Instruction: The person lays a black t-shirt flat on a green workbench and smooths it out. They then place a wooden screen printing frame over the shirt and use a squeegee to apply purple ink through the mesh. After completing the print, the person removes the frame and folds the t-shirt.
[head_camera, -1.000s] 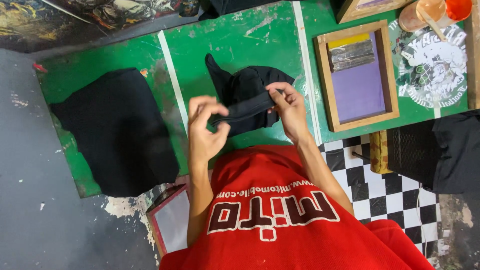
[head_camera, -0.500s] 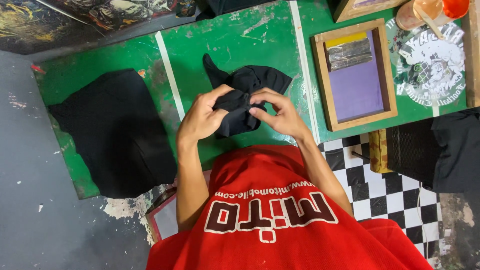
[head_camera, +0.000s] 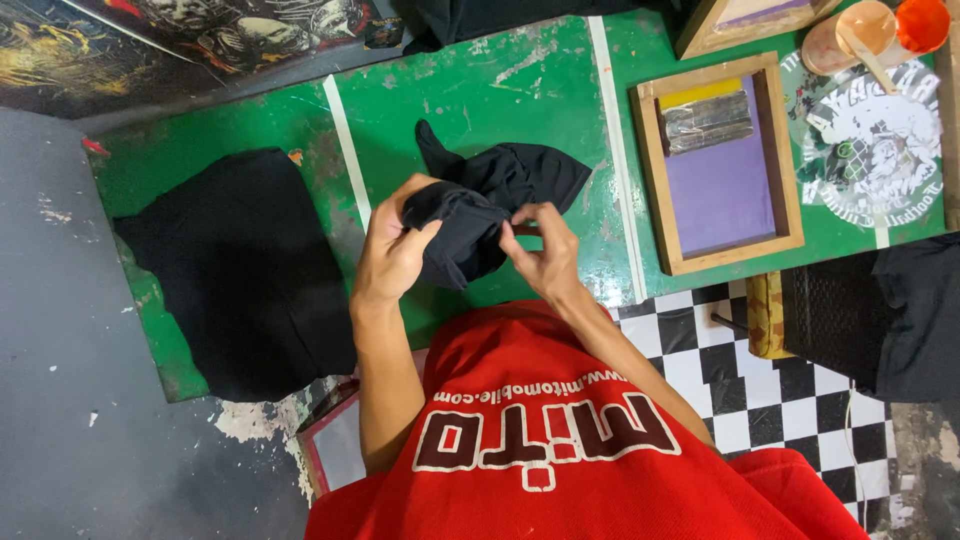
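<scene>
My left hand (head_camera: 392, 255) grips a bunched black cloth (head_camera: 480, 215) over the green table (head_camera: 500, 90). My right hand (head_camera: 540, 255) pinches its near edge. A wooden frame (head_camera: 715, 165) lies to the right.

you're in a screen-print workshop imo: paint-scuffed green table (head_camera: 500, 90), wooden screen frame (head_camera: 716, 165) w/ purple mesh, ink cups (head_camera: 865, 30), black garments (head_camera: 245, 270) piled around.

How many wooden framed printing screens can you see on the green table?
2. One wooden frame with a purple mesh lies flat to the right of the hands. A second wooden frame sits at the top edge, mostly cut off. Others may lie out of view.
</scene>
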